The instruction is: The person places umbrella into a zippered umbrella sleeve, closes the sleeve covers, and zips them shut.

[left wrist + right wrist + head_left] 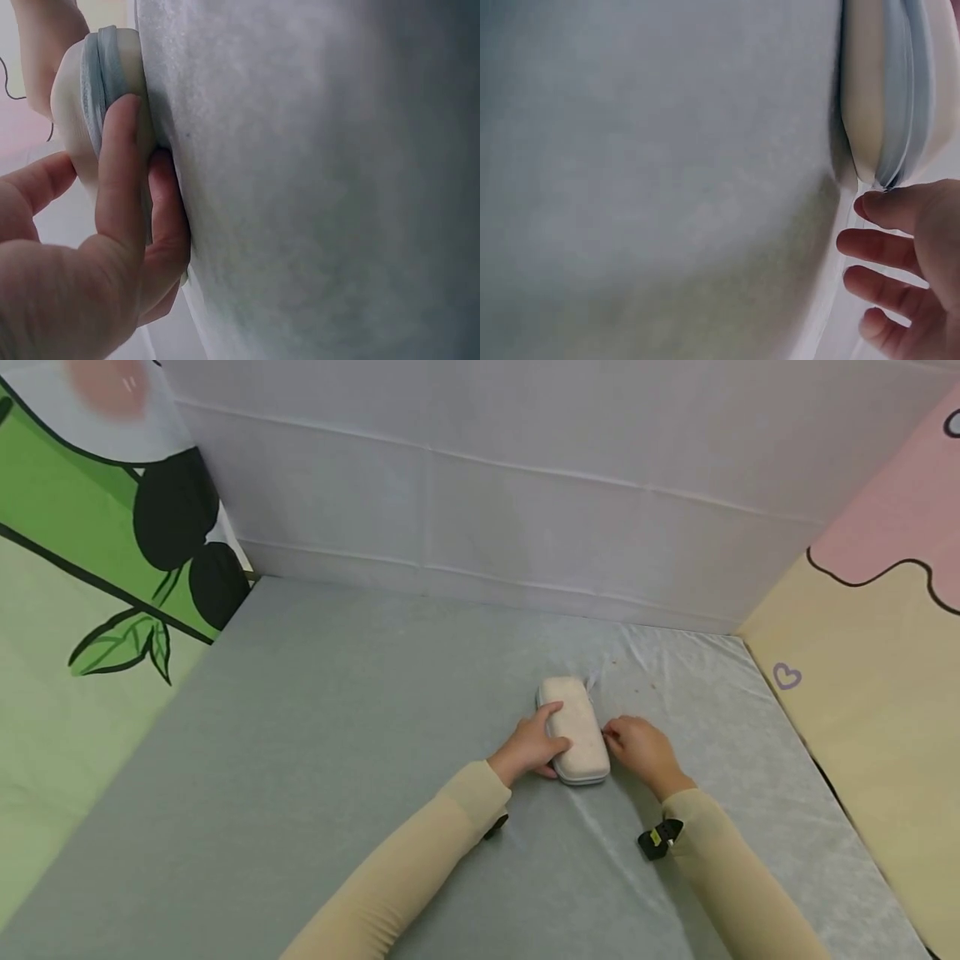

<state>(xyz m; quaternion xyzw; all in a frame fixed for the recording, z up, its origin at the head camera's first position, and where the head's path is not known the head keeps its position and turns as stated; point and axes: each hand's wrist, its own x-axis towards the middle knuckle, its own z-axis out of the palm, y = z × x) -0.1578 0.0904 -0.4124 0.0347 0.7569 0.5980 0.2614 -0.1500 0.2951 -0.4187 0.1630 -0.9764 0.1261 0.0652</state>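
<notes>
A cream zippered case [576,727], long with rounded corners, lies flat on the grey cloth. A grey-blue zipper band [91,94] runs round its side. My left hand [534,745] grips the case from its left, thumb on top and fingers along the near side; in the left wrist view those fingers [120,172] press on the band. At the case's right side, my right hand [643,750] pinches a small dark zipper pull [606,732] between thumb and forefinger. In the right wrist view the other fingers [881,289] are loosely bent, and the pull is mostly hidden.
Grey cloth [315,735] covers the table, with creases on its right part. A white wall sheet [480,510] stands behind. Printed panels border the left and right sides. A black wrist camera [656,841] sits at the right sleeve.
</notes>
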